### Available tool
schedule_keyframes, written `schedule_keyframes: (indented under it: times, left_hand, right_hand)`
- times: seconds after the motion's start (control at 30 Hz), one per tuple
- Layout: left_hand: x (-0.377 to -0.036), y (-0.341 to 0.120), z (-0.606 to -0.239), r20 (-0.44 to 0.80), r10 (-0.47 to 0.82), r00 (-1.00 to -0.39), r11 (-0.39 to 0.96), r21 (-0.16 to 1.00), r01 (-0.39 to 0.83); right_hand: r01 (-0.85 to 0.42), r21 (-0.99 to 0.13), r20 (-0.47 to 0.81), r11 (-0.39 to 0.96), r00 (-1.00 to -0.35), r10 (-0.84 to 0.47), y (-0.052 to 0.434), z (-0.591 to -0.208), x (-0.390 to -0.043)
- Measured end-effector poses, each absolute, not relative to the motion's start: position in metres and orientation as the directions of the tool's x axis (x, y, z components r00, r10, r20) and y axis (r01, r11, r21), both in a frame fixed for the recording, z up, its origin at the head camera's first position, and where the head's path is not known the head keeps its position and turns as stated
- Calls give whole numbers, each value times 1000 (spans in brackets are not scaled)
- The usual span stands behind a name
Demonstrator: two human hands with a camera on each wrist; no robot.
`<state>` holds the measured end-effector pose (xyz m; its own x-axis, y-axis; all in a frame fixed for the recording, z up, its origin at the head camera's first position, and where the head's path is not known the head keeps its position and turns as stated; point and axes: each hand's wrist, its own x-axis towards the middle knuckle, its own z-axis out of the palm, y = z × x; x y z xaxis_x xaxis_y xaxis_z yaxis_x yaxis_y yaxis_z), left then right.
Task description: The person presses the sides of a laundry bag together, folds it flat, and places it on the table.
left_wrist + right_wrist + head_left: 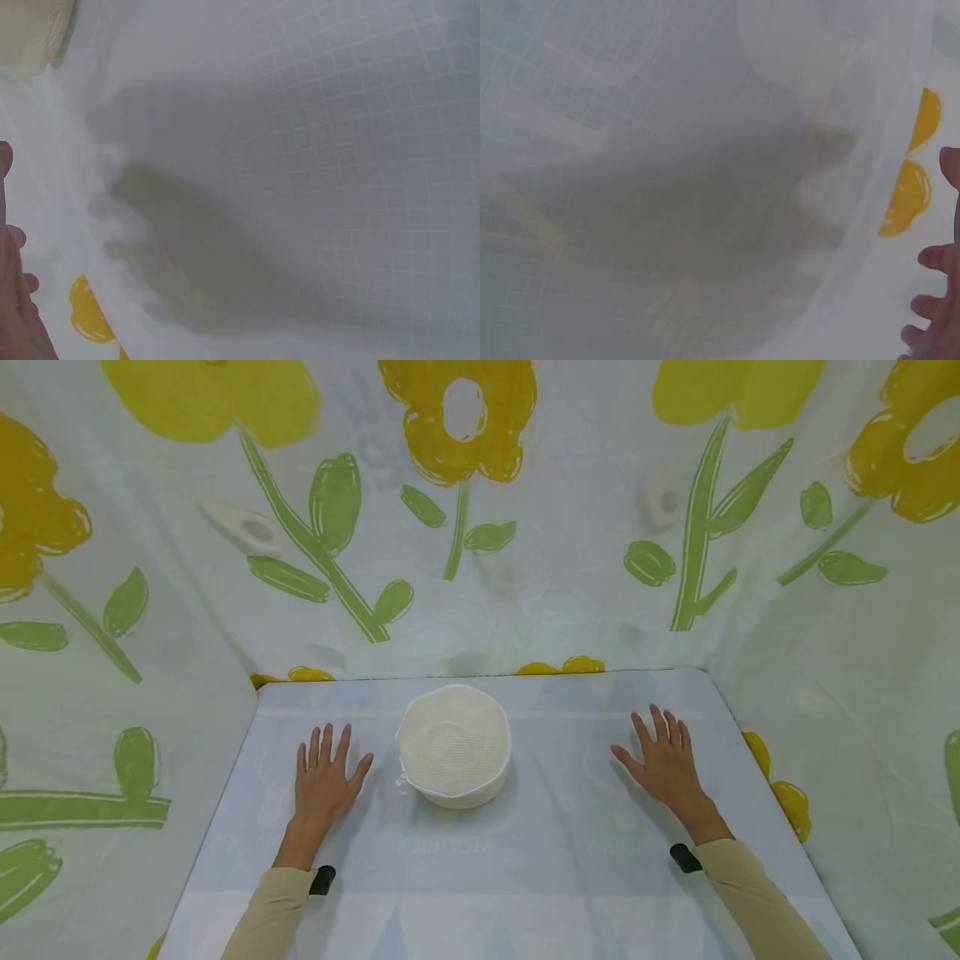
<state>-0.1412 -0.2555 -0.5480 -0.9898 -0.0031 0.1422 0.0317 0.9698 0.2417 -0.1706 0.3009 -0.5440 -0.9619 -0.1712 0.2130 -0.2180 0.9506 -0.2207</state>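
The left hand point(324, 779) lies flat on the counter point(570, 860), fingers straight and spread, holding nothing — just beside it, at the middle, sits a round cream mesh pouch point(454, 745). Further right, well apart from the pouch, the right hand point(664, 762) rests flat too — fingers spread, empty.

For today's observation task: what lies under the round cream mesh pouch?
The mesh pouch sits on the pale table cover. What is directly beneath it, or inside it, is hidden.
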Motion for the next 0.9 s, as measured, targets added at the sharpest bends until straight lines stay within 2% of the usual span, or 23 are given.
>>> schedule_keyframes:
  times: [0.23,0.33,0.57,0.9]
  left_hand:
    - [-143,-254,-551,390,30,-921,952,270,145]
    - [-144,-252,-550,457,27,-889,947,273,169]
    - [-147,-248,-544,482,-3,-876,941,299,161]
    - [-145,-243,-539,513,-28,-858,943,299,148]
  right_hand:
    - [-303,-251,385,919,-903,-193,294,-544,-173]
    - [-340,-251,447,906,-871,-203,291,-543,-174]
    - [-406,-241,544,881,-809,-224,286,-542,-176]
    - [-415,-310,546,855,-814,-197,274,-535,-177]
